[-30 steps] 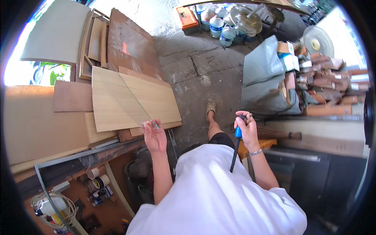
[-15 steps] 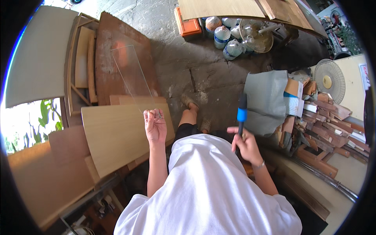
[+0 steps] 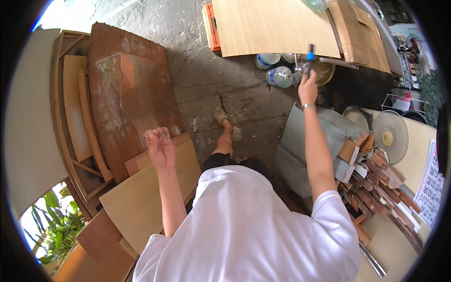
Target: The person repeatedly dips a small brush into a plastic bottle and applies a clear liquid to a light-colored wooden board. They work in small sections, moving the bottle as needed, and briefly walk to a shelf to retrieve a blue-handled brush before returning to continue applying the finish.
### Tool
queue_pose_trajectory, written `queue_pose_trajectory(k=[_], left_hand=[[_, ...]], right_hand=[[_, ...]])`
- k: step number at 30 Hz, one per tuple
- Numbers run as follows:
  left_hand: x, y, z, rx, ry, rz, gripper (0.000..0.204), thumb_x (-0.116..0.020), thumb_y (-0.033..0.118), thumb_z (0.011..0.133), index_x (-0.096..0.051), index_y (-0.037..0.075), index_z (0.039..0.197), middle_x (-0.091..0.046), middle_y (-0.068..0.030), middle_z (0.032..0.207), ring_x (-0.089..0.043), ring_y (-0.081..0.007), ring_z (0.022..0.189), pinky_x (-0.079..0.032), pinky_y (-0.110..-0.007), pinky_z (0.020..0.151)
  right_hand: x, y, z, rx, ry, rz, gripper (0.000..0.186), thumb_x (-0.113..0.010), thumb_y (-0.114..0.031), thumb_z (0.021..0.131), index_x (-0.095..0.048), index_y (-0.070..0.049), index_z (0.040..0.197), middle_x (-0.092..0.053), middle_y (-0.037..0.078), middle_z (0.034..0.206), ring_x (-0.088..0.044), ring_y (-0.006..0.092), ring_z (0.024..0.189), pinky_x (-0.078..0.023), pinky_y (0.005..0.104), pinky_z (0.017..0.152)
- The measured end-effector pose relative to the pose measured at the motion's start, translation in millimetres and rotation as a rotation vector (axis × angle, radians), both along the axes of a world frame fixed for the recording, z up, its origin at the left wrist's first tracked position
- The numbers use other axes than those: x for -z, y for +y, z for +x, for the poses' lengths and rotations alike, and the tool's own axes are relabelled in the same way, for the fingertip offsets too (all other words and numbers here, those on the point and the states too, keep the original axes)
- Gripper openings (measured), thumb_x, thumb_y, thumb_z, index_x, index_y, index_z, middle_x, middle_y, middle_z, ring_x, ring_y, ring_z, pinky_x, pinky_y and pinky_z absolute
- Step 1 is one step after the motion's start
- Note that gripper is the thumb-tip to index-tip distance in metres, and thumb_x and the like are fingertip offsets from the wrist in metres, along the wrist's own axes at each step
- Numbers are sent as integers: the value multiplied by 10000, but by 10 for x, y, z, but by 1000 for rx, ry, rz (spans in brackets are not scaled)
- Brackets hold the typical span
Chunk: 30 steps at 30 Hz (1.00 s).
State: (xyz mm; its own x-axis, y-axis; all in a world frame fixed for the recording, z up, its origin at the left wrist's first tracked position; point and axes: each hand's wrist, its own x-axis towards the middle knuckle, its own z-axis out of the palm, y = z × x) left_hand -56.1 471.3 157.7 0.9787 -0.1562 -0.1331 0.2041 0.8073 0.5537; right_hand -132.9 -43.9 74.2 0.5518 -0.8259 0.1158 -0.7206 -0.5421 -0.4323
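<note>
In my left hand, on the left, the fingers pinch the lower end of a long, clear glass pane. The pane slants up and away in front of a brown board, and its edges are faint. My right arm reaches far forward, and my right hand is wrapped around a slim black tool with a blue band. The tool stands up from the fist, close to the near edge of a light wood tabletop. What kind of tool it is does not show.
Large water bottles sit under the tabletop, beside an orange crate. On the right are grey sheeting, a pile of wood offcuts and a fan. A brown board and a pale wood panel lean at the left.
My right hand has swung forward and up with the black and blue tool, toward the tabletop. My left hand and the pane have shifted left. The view has moved forward.
</note>
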Motion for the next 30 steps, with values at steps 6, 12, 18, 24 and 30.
queue_pose_trajectory(k=[6, 12, 18, 24, 30], left_hand=[[15, -27, 475, -121, 147, 102, 81, -610, 134, 957, -551, 80, 941, -615, -8, 924, -576, -149, 947, -424, -354, 1035], [-21, -165, 817, -95, 110, 24, 76, -620, 140, 950, -581, 76, 961, -661, -18, 971, -599, -164, 1024, -429, -358, 1038], [-99, -186, 805, -130, 56, 60, 57, -620, 131, 949, -594, 82, 962, -668, -22, 981, -599, -167, 1013, -429, -357, 1041], [-196, -467, 762, -236, 130, 82, 84, -623, 141, 948, -577, 77, 920, -643, -19, 942, -594, -166, 984, -428, -350, 1046], [-448, -904, 596, -355, 41, 176, 107, -628, 139, 942, -576, 54, 904, -587, -24, 896, -568, -167, 926, -433, -353, 1047]], right_hand=[[78, 798, 863, 75, 71, 194, 263, -454, -250, 971, -497, -93, 1177, -678, 246, 870, -641, 468, 800, -488, 575, 712], [-246, 2192, 1367, -705, -27, 360, 284, -554, -238, 917, -581, -177, 1193, -666, 185, 734, -658, 398, 692, -518, 502, 613], [-540, 317, 800, 70, 101, 79, 322, -502, -209, 938, -549, -105, 1239, -699, 200, 807, -680, 398, 747, -529, 499, 637], [-346, 1398, 1079, -578, 164, 235, 284, -531, -155, 904, -579, -113, 1180, -679, 230, 811, -667, 420, 746, -518, 534, 670], [-583, 925, 1483, -646, -48, 410, 329, -528, -227, 924, -595, -110, 1224, -650, 233, 736, -641, 420, 658, -509, 513, 607]])
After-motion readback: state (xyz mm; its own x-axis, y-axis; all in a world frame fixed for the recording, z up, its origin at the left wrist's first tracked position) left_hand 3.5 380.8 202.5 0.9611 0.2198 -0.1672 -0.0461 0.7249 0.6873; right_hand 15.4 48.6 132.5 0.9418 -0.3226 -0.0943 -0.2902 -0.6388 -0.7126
